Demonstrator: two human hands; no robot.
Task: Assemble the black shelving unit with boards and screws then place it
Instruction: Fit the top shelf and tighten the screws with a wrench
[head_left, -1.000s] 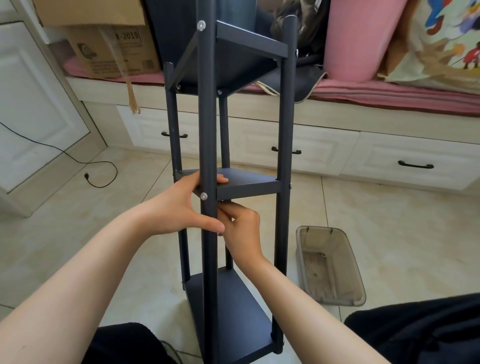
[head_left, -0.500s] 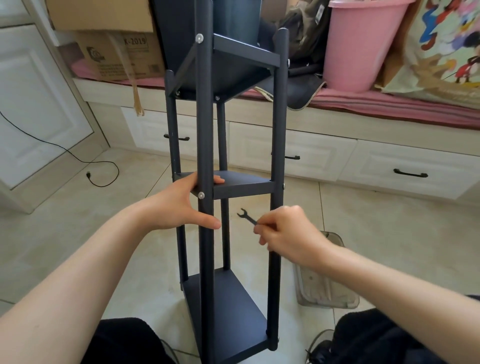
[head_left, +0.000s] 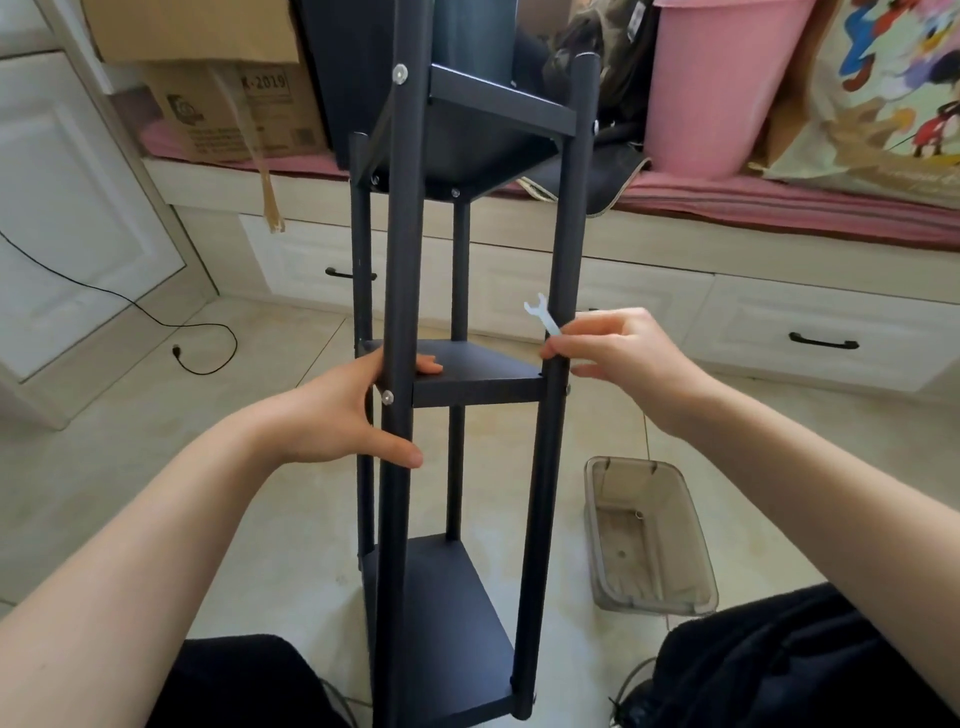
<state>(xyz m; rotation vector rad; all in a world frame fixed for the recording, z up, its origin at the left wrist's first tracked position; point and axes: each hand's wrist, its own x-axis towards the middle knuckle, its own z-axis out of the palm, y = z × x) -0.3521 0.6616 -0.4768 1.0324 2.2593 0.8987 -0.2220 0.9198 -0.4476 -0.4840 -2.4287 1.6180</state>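
Head cam view: the black shelving unit (head_left: 540, 467) stands upright on the tiled floor (head_left: 130, 441) right in front of the person, between their knees, with three boards already on its four posts. The left hand (head_left: 343, 415) grips the near front post at the middle board (head_left: 467, 366), thumb hooked across the post below the silver screw (head_left: 387, 398) and fingertips resting on top of the board. The right hand (head_left: 623, 358) pinches a small silver wrench (head_left: 543, 317) between thumb and curled fingers, just beside the right front post and above that same board, open jaw end pointing up. A clear plastic bin (head_left: 652, 535) sits on the floor to the right of the unit. Behind are white drawers (head_left: 821, 332), a pink bucket (head_left: 717, 88) and a cardboard box (head_left: 228, 109) on a pink-cushioned bench
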